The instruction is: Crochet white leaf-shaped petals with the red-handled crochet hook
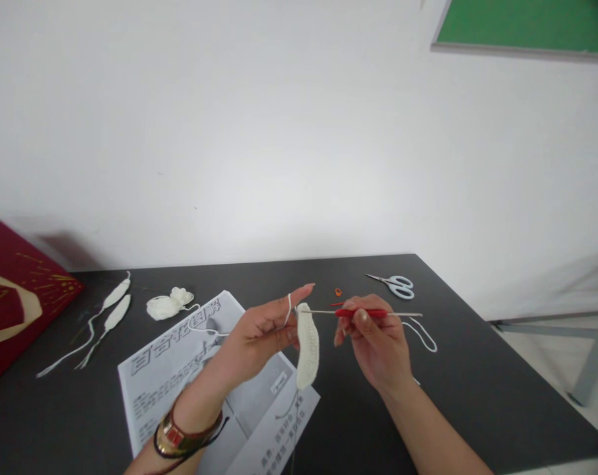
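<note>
My left hand [266, 326] pinches the top of a white crocheted petal [307, 349], which hangs down over the printed sheets. White yarn loops around its raised, outstretched index finger. In my right hand [375, 340] is a crochet hook [361, 313] with a red grip, held level. Its thin metal shaft points left and its tip meets the petal's top edge; the exact stitch is too small to make out. From the left hand, a strand leads back to a small white yarn ball [167, 305].
Printed pattern sheets [155, 382] lie beneath my left arm. Two finished white petals [117, 311] with long tails rest at the left, near a dark red bag [16, 303]. Scissors [395, 285] and an orange stitch marker [338, 291] lie toward the back, before the wall.
</note>
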A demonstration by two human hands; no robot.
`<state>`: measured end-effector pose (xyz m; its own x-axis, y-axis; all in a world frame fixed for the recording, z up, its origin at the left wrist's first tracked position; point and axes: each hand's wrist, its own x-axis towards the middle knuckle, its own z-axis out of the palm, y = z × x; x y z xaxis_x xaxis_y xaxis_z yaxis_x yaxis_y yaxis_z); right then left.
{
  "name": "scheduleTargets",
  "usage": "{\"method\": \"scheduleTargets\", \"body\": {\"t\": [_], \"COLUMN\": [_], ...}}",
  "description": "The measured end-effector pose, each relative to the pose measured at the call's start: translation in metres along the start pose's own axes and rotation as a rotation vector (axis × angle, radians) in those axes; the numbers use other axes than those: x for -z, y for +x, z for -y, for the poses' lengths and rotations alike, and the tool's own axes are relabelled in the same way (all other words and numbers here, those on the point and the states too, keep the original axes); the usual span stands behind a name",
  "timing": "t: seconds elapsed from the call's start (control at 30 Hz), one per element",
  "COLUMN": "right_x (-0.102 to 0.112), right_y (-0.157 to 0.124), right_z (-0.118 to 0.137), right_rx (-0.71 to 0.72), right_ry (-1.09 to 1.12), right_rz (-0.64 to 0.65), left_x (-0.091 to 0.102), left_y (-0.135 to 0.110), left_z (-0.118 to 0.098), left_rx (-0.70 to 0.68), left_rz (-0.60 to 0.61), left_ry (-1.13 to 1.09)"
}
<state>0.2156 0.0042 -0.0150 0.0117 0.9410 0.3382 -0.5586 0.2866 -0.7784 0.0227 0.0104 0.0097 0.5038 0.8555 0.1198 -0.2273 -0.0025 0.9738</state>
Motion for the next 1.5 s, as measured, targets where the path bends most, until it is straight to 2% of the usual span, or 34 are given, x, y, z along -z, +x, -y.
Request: {"method": "scheduleTargets", "body": {"t": [0.13, 0.33, 0.57, 0.67, 0.77, 0.9, 1.0, 1.17, 1.5], "right_x": [-0.001, 0.000, 0.002, 0.002, 0.002, 0.001, 0.000, -0.001, 0.003], "right_y": [0.000, 0.002, 0.004, 0.005, 0.005, 0.004, 0.004, 0.002, 0.004], "right_z": [0.000, -0.001, -0.005, -0.007, -0.009, -0.009, -0.009, -0.009, -0.006], "right_rx": [-0.056, -0.139, -0.156, -0.158, -0.140, -0.110, -0.108, -0.119, -0.113], "right_ry": [0.036, 0.095, 0.125, 0.106, 0.076, 0.047, 0.048, 0.046, 0.002], "right_rz": [-0.025, -0.037, -0.027, -0.022, -0.041, -0.064, -0.070, -0.063, 0.007], "left_x": [-0.002, 0.001, 0.010, 0.007, 0.000, -0.011, -0.016, -0.017, -0.007], "left_y": [-0.002, -0.005, -0.002, -0.002, -0.003, -0.002, 0.002, 0.004, 0.000], "left_z": [0.000, 0.001, -0.012, -0.011, -0.007, -0.003, -0.004, -0.006, -0.008], "left_rx": [0.026, 0.052, -0.172, -0.175, -0.055, 0.030, 0.071, 0.166, 0.230], "left_rz": [-0.016, 0.070, 0.143, 0.063, -0.080, -0.250, -0.331, -0.346, -0.185], "left_ry": [0.088, 0.185, 0.381, 0.284, 0.175, 0.221, 0.161, 0.050, -0.213]}}
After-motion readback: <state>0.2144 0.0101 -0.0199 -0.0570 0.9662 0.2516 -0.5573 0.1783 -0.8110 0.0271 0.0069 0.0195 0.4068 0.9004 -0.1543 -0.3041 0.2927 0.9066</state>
